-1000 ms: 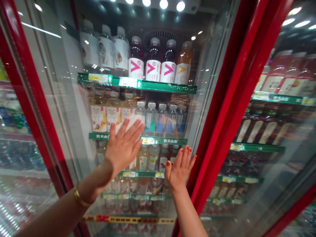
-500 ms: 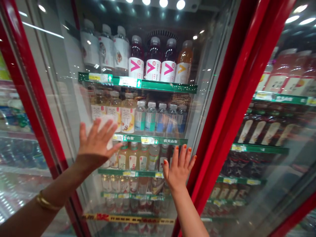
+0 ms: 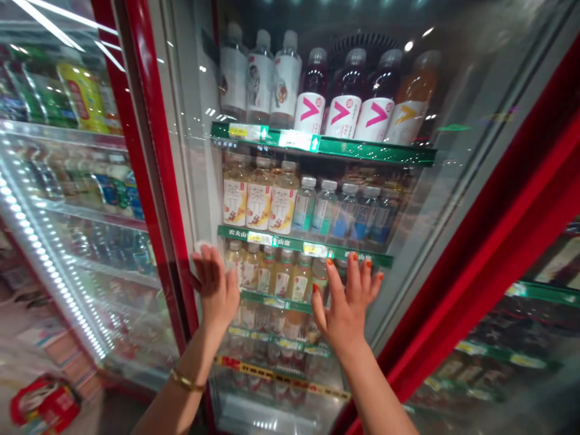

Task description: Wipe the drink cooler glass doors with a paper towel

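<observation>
My left hand [image 3: 216, 287] is raised at the left side of the glass door [image 3: 199, 175], its fingers close together. A bit of white cloth or paper [image 3: 205, 246] shows at its fingertips; most of it is hidden behind the hand. A gold bangle [image 3: 186, 380] circles that wrist. My right hand [image 3: 347, 302], with orange nails, is open with spread fingers near the glass at lower right and holds nothing. Behind the glass, rows of bottled drinks [image 3: 283, 202] stand on green-edged shelves [image 3: 326, 148].
Red door frames [image 3: 154, 121] border the glass on both sides. To the left, another cooler [image 3: 90, 208] holds bottles beside a bright light strip. A red package [image 3: 45, 402] lies at lower left. More shelved bottles show through the glass on the right.
The view has swung left, bringing the neighbouring cooler further in. My left hand has moved lower on the glass and turned more upright, with its fingers closer together. My right hand stays spread.
</observation>
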Demonstrator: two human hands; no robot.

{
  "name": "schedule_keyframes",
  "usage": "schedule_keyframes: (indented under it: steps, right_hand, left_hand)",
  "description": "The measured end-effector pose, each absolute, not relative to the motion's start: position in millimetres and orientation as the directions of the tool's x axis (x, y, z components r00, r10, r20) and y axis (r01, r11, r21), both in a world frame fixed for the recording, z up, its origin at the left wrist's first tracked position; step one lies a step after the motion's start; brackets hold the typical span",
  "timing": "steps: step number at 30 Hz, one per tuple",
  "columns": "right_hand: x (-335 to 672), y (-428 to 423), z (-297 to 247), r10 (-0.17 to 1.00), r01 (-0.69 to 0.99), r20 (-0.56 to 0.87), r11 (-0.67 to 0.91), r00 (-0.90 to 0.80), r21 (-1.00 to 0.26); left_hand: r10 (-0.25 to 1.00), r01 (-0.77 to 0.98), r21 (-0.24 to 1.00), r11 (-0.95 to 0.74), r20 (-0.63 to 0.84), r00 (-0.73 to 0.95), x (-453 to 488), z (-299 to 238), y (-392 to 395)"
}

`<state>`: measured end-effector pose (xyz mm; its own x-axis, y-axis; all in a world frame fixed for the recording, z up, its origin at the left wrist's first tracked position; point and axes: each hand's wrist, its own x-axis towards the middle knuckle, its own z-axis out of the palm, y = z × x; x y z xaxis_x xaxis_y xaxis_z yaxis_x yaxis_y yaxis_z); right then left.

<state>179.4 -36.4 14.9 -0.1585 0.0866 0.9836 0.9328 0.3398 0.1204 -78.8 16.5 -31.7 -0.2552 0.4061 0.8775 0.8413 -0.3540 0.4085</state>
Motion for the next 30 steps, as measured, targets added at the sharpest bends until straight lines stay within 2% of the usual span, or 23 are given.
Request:
schedule_keyframes:
  steps: [1,2,4,7,8,9,11,15,17,20,22,25,28,30]
  right_hand:
    - [172.1,-32.3,14.3,0.083,0.926,0.979,0.348,-0.188,0.148]
    - [165.3,-27.7,12.2,0.081,0.919,0.973,0.352,-0.217,0.176]
    - [154.6,-18.6,3.9,0.088,0.912,0.96,0.345,-0.267,0.222]
    - [148.9,-9.5,-11.5,0.079,0.897,0.941,0.337,-0.329,0.285]
    - [149.4,-7.8,-15.5,0.064,0.889,0.936,0.342,-0.345,0.305]
    - [150.3,-6.6,-18.5,0.049,0.881,0.932,0.35,-0.358,0.32]
    - [151.8,-5.1,-21.8,0.038,0.875,0.931,0.357,-0.363,0.327]
    - [150.0,-3.8,-23.3,0.051,0.896,0.941,0.328,-0.334,0.3]
    - [149.0,-3.8,-24.1,0.058,0.903,0.944,0.314,-0.326,0.292]
    - [150.3,-4.9,-25.2,0.061,0.904,0.941,0.305,-0.333,0.301]
    - [152.1,-6.0,-25.0,0.048,0.892,0.937,0.325,-0.346,0.313]
    - [153.6,-6.8,-23.8,0.023,0.869,0.932,0.372,-0.36,0.327]
    - [153.3,-6.7,-22.2,0.003,0.865,0.932,0.372,-0.364,0.337]
    - [153.6,-7.0,-21.2,0.002,0.858,0.93,0.386,-0.368,0.339]
  left_hand:
    - [0.403,0.817,0.474,-0.329,0.853,-0.332,-81.5,-23.8,21.3]
    - [0.392,0.818,0.473,-0.327,0.856,-0.338,-76.8,-19.1,24.9]
    - [0.402,0.864,0.338,-0.373,0.898,-0.178,-53.5,-26.8,24.9]
    - [0.382,0.868,0.013,-0.497,0.901,0.206,-27.5,-77.6,8.6]
    - [0.372,0.869,-0.005,-0.495,0.903,0.216,-29.7,-97.2,2.8]
    - [0.371,0.881,0.006,-0.473,0.908,0.193,-37.9,-114.0,-1.4]
    - [0.371,0.915,0.111,-0.389,0.927,0.046,-65.6,-132.8,-1.6]
    - [0.365,0.908,0.352,-0.228,0.895,-0.256,-99.3,-118.9,22.8]
    - [0.404,0.911,0.323,-0.255,0.892,-0.203,-84.9,-115.6,31.2]
    - [0.422,0.9,0.108,-0.422,0.902,0.089,-54.8,-141.0,21.6]
    - [0.391,0.882,0.035,-0.47,0.904,0.172,-54.1,-166.3,8.7]
    - [0.381,0.915,0.135,-0.379,0.924,0.021,-86.0,-181.9,5.4]
    - [0.385,0.915,0.312,-0.255,0.901,-0.2,-109.2,-160.3,24.0]
    - [0.415,0.905,0.349,-0.244,0.881,-0.228,-96.5,-144.4,34.2]
